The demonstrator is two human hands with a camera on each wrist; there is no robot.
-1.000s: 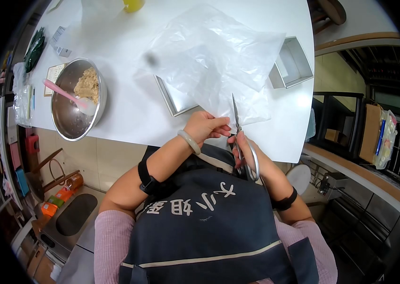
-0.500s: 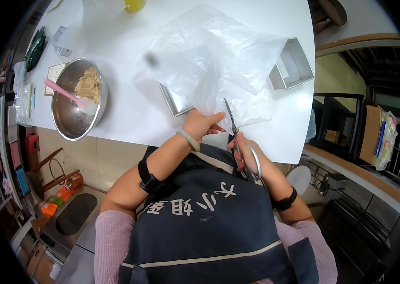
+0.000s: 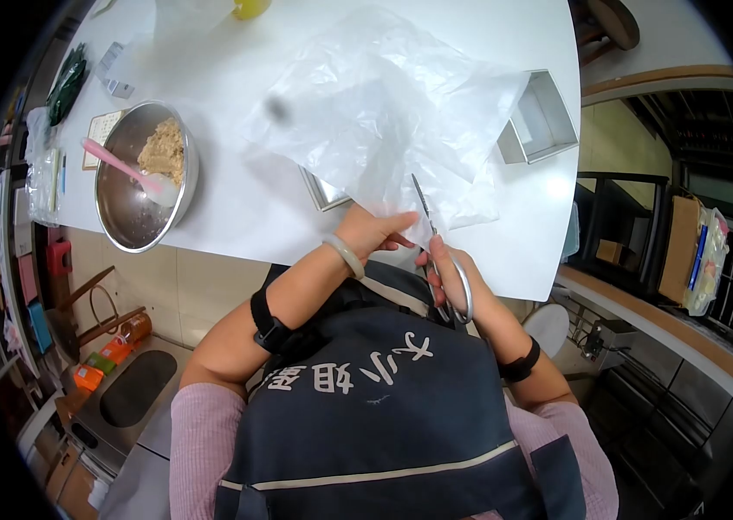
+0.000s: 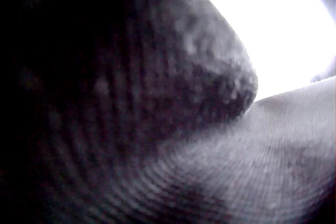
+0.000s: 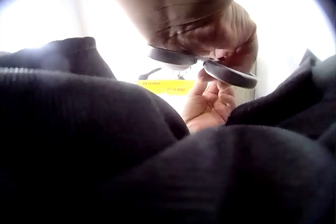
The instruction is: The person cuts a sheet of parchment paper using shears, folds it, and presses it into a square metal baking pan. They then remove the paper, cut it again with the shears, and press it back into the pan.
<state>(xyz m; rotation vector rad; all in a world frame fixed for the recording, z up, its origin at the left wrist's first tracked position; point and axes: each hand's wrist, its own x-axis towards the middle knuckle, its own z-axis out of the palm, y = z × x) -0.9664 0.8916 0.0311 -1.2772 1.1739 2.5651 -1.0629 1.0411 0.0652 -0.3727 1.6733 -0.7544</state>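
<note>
A crumpled translucent plastic sheet (image 3: 392,104) spreads over the white table. My left hand (image 3: 371,232) pinches its near edge between thumb and fingers. In my right hand (image 3: 453,269) I grip metal scissors (image 3: 468,299), their blades pointing away from me over the sheet's edge, beside my left fingertips. In the right wrist view, the scissors' handle loops (image 5: 231,74) show below the right hand (image 5: 184,8), with the curled fingers of the left hand (image 5: 210,106) beyond. Dark cloth (image 4: 157,103) fills most of the left wrist view.
A metal tin (image 3: 323,189) lies partly under the sheet; another square tin (image 3: 544,121) stands at the right. To the left is a steel bowl (image 3: 137,234) with a lump of dough (image 3: 163,152) and a pink-handled spatula (image 3: 115,163). A yellow item (image 3: 249,9) stands at the back.
The scissors' tips have swung left toward my left hand. The plastic has shifted and now covers more of the nearer tin. The bowl and right-hand tin stay in place.
</note>
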